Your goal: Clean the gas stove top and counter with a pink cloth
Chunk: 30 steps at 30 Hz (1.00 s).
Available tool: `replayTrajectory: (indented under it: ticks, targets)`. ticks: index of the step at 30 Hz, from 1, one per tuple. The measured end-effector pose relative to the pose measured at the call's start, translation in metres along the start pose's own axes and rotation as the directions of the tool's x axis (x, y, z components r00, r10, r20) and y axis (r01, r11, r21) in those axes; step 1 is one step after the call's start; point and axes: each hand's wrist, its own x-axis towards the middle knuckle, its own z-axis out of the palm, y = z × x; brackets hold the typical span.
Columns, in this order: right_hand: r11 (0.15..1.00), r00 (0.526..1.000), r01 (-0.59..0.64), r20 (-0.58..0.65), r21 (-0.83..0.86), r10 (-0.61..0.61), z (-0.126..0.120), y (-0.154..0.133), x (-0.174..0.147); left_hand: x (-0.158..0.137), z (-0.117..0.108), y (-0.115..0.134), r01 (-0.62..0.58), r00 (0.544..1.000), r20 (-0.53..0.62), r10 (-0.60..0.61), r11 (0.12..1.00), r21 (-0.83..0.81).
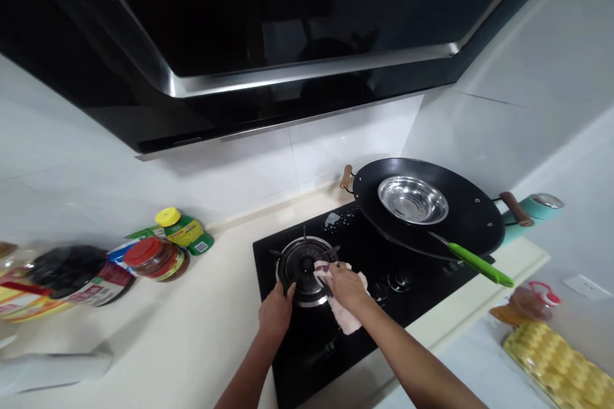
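My right hand [346, 284] is closed on a pale pink cloth [348, 316], pressed against the right side of the round gas burner [306, 268]. Part of the cloth hangs down over the black glass hob [311, 351]. At the burner's lower left edge, my left hand [276, 313] has its thumb and fingers closed on the dark pan support [283, 268]. The exact grip is partly hidden. Several prongs of this support stick out around the burner ring.
A black wok [460, 204] covers the hob's right side, holding a steel bowl [412, 200] and a green-handled utensil [480, 264]. Condiment jars [158, 259] and bottles [77, 275] stand at left. Low overhead hangs a black range hood [297, 96]. Water drops [343, 222] lie behind the burner.
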Motion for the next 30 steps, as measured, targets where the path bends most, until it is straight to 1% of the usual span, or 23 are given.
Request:
replayTrajectory:
  ticks: [5, 8, 9, 11, 13, 15, 16, 18, 19, 20, 22, 24, 25, 27, 30]
  targets:
    - [0.997, 0.996, -0.078, 0.043, 0.025, 0.077, 0.002, 0.009, -0.017, 0.001, 0.002, -0.003, -0.072, 0.997, 0.000, 0.072, 0.995, 0.066]
    - [0.990, 0.988, -0.140, 0.064, 0.022, 0.138, 0.007, 0.017, -0.047, 0.005, 0.005, -0.007, -0.113, 0.993, -0.009, 0.114, 0.990, 0.079]
    - [0.990, 0.987, -0.142, 0.076, 0.023, 0.140, 0.011, 0.019, -0.059, 0.006, 0.007, -0.008, -0.124, 0.992, -0.014, 0.125, 0.989, 0.079]
    - [0.993, 0.989, -0.103, 0.114, 0.059, 0.096, 0.017, 0.023, -0.086, 0.009, 0.011, -0.011, -0.139, 0.990, -0.020, 0.141, 0.988, 0.069]
    - [0.989, 0.987, -0.055, 0.156, 0.134, 0.033, 0.020, 0.022, -0.108, 0.011, 0.015, -0.014, -0.153, 0.988, -0.022, 0.154, 0.987, 0.049]
    - [0.979, 0.990, -0.035, 0.138, 0.200, 0.007, 0.019, 0.013, -0.119, 0.012, 0.018, -0.019, -0.171, 0.985, -0.019, 0.172, 0.985, 0.023]
    - [0.976, 0.996, -0.027, 0.091, 0.215, 0.007, 0.018, 0.006, -0.118, 0.012, 0.018, -0.022, -0.181, 0.983, -0.018, 0.181, 0.983, 0.009]
    - [0.977, 0.999, 0.033, -0.048, 0.213, -0.023, 0.015, -0.016, -0.108, 0.011, 0.020, -0.027, -0.202, 0.979, -0.015, 0.202, 0.979, -0.015]
    - [0.980, 0.993, 0.071, -0.108, 0.187, -0.052, 0.016, -0.029, -0.099, 0.010, 0.020, -0.030, -0.214, 0.977, -0.013, 0.214, 0.976, -0.026]
    - [0.984, 0.987, 0.104, -0.138, 0.146, -0.084, 0.019, -0.041, -0.089, 0.009, 0.020, -0.032, -0.228, 0.974, -0.011, 0.228, 0.973, -0.036]
    - [0.991, 0.985, 0.132, -0.114, 0.037, -0.127, 0.030, -0.063, -0.069, 0.007, 0.020, -0.035, -0.244, 0.970, -0.008, 0.244, 0.968, -0.048]
    - [0.990, 0.988, 0.132, -0.070, -0.048, -0.135, 0.046, -0.075, -0.056, 0.007, 0.022, -0.036, -0.240, 0.971, -0.010, 0.240, 0.969, -0.051]
    - [0.989, 0.988, 0.135, -0.060, -0.066, -0.139, 0.055, -0.075, -0.054, 0.006, 0.023, -0.036, -0.233, 0.973, -0.014, 0.232, 0.971, -0.052]
    - [0.986, 0.985, 0.153, -0.066, -0.062, -0.157, 0.070, -0.066, -0.059, 0.007, 0.025, -0.035, -0.216, 0.976, -0.026, 0.215, 0.975, -0.052]
    - [0.981, 0.979, 0.190, -0.070, -0.037, -0.192, 0.082, -0.036, -0.083, 0.008, 0.027, -0.035, -0.196, 0.980, -0.045, 0.194, 0.979, -0.056]
